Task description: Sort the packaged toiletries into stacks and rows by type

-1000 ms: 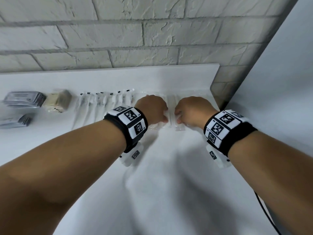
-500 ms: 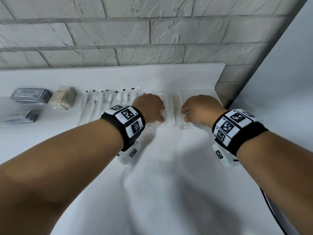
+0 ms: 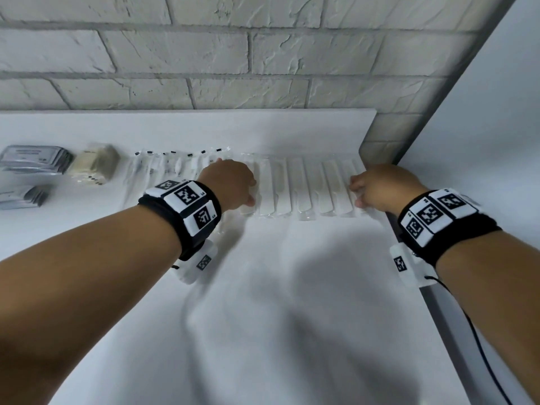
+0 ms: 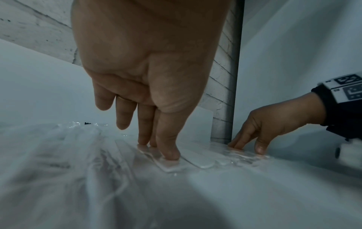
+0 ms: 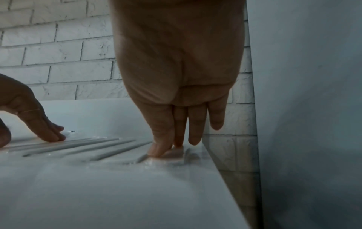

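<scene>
hands (image 3: 304,191) moved apart | straight fingertips (image 4: 170,153) press comb packets (image 3: 304,194) | rightmost packet hidden

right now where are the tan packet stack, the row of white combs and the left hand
tan packet stack (image 3: 95,165), head view, top of the stack
row of white combs (image 3: 295,188), head view, a middle comb
left hand (image 3: 229,182), head view, back of the hand

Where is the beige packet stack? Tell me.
In the head view, the beige packet stack sits at far left on the white table, between the grey sachet stack and the row of clear-wrapped items.
</scene>
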`<control>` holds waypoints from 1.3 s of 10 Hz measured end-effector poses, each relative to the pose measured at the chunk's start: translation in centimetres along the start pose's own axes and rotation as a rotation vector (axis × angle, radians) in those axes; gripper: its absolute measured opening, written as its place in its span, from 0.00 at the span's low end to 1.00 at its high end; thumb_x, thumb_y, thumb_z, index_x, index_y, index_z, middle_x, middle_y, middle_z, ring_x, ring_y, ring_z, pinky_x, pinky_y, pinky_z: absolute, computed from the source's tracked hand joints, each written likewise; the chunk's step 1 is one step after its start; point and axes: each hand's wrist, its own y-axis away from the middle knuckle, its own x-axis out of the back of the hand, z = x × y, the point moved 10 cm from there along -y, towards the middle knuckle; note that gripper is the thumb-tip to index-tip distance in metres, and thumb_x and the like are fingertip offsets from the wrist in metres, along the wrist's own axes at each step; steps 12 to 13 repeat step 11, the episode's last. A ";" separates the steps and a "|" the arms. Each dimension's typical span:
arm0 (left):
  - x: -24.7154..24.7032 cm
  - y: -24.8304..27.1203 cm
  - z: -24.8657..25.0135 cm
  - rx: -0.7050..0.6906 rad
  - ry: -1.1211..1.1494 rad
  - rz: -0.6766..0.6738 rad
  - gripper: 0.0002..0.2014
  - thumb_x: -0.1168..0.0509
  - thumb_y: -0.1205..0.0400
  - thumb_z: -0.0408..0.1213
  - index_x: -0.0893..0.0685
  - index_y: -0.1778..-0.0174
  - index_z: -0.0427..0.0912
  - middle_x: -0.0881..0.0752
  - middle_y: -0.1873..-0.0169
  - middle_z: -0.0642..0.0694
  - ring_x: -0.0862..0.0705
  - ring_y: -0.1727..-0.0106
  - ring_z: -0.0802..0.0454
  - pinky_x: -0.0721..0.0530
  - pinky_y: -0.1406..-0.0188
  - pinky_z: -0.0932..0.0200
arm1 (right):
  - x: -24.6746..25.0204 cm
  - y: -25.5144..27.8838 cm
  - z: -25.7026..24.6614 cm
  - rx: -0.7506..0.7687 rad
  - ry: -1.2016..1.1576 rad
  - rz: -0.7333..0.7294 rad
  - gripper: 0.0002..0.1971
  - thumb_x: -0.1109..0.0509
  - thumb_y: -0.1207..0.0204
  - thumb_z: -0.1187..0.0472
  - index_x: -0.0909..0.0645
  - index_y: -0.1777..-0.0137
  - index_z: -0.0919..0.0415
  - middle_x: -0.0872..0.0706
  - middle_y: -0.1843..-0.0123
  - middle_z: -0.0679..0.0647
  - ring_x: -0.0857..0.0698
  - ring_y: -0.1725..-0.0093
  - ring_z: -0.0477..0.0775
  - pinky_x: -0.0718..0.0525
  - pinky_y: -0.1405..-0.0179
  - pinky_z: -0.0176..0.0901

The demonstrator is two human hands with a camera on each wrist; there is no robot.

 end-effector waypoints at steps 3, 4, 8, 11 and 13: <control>0.2 0.0 0.2 -0.013 -0.020 0.011 0.28 0.35 0.21 0.56 0.28 0.24 0.58 0.25 0.27 0.52 0.30 0.24 0.45 0.34 0.26 0.52 | -0.1 0.4 -0.1 0.055 -0.022 0.003 0.22 0.29 0.23 0.58 0.22 0.29 0.55 0.19 0.32 0.58 0.19 0.35 0.61 0.20 0.36 0.50; -0.1 -0.2 0.1 -0.020 -0.009 -0.004 0.26 0.37 0.20 0.56 0.28 0.24 0.58 0.27 0.26 0.52 0.32 0.23 0.45 0.37 0.23 0.50 | -0.1 0.6 -0.1 0.064 -0.028 0.022 0.20 0.32 0.21 0.60 0.22 0.29 0.56 0.20 0.30 0.57 0.20 0.34 0.61 0.21 0.35 0.50; -0.8 1.6 12.2 -0.405 -0.078 0.041 0.24 0.50 0.16 0.34 0.29 0.23 0.51 0.28 0.23 0.51 0.43 0.17 0.45 0.55 0.19 0.39 | -1.2 1.4 -2.5 0.133 -0.015 0.065 0.24 0.42 0.18 0.65 0.25 0.25 0.45 0.23 0.24 0.48 0.24 0.27 0.56 0.22 0.32 0.48; -1.1 1.9 12.5 -0.369 -0.099 0.041 0.22 0.53 0.15 0.37 0.26 0.26 0.51 0.26 0.24 0.51 0.39 0.18 0.44 0.54 0.20 0.36 | -1.2 2.6 -4.4 0.204 0.139 0.038 0.28 0.47 0.18 0.68 0.31 0.22 0.41 0.29 0.20 0.46 0.35 0.21 0.68 0.33 0.24 0.50; -1.1 1.9 12.5 -0.369 -0.099 0.041 0.22 0.53 0.15 0.37 0.26 0.26 0.51 0.26 0.24 0.51 0.39 0.18 0.44 0.54 0.20 0.36 | -1.2 2.6 -4.4 0.204 0.139 0.038 0.28 0.47 0.18 0.68 0.31 0.22 0.41 0.29 0.20 0.46 0.35 0.21 0.68 0.33 0.24 0.50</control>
